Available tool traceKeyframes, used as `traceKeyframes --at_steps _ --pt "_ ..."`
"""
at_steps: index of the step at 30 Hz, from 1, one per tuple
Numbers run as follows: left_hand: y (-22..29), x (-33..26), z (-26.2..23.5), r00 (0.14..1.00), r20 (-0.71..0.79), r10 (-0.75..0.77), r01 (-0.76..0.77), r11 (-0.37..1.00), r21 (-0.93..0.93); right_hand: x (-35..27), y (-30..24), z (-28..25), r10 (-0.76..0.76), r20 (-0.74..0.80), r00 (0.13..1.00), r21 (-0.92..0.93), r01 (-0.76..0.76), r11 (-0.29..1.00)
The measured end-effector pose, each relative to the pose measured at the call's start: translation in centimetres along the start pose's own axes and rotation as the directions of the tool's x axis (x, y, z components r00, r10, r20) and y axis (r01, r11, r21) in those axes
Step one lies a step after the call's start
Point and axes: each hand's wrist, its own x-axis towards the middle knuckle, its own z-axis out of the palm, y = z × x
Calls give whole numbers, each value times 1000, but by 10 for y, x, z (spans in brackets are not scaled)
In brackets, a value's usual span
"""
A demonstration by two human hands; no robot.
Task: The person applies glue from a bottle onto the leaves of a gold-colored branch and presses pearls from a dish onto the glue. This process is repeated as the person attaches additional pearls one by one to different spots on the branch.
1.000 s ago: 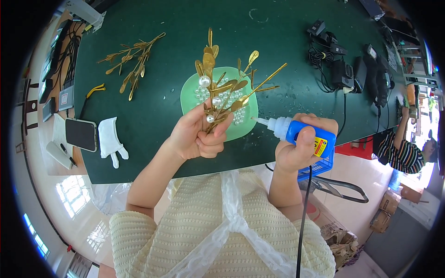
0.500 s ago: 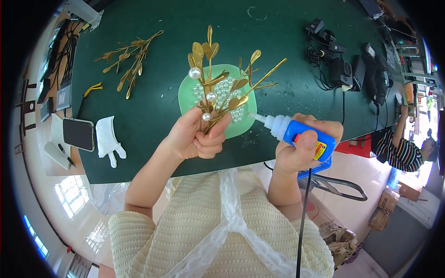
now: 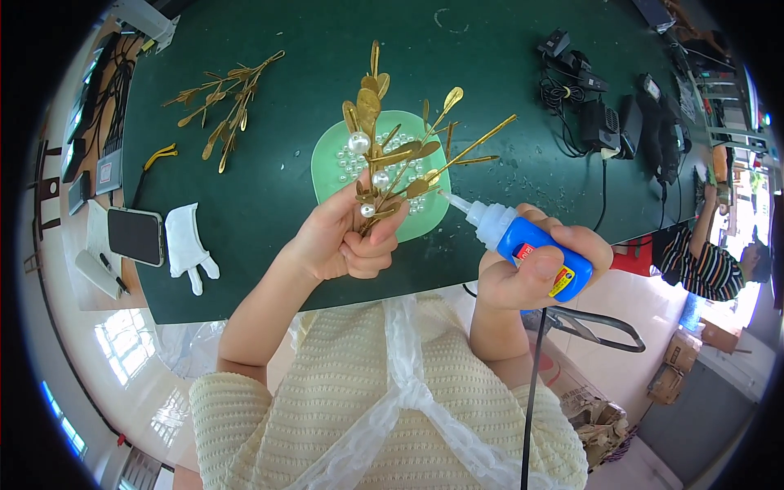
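Dark green covers the worktable [image 3: 269,188], which fills most of the view from the head camera. Beyond its right edge, another person in a striped top [image 3: 709,265] leans over, well apart from the work. A cluster of black chargers and cables [image 3: 604,106] lies toward the far right of the table. Near the middle sits a pale green tray [image 3: 331,167] holding loose white pearl beads. At the left edge a black phone [image 3: 136,235] lies just beside a white glove [image 3: 188,245], and farther back rests a loose bundle of gold leaf sprigs [image 3: 224,102].

The left hand [image 3: 339,245] is raised over the near rim of the tray, its fingers curled together and pinching the stem of a gold leaf sprig with pearls [image 3: 384,155], which stands upright and fans out over the tray. The right hand [image 3: 531,273] is wrapped around a blue glue bottle [image 3: 531,245], fingers pressed closed about its body; its white nozzle points left, the tip touching or just beside the sprig's lower leaves.
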Motion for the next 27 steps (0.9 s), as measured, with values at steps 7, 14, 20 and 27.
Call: traceKeyframes --at_steps 7,14,20,27 --pt "0 0 0 1000 3 0 0 1000 9 -2 3 4 -42 -10 999 16 42 999" --pt "1 0 1 1000 -3 1 -1 1000 26 -2 3 7 -56 -62 997 23 57 998" --pt "1 1 0 1000 12 -10 10 1000 15 -2 3 9 -99 -55 994 -1 99 995" --pt "0 0 -1 1000 8 -6 6 1000 21 -2 5 8 -106 -60 993 -8 106 994"
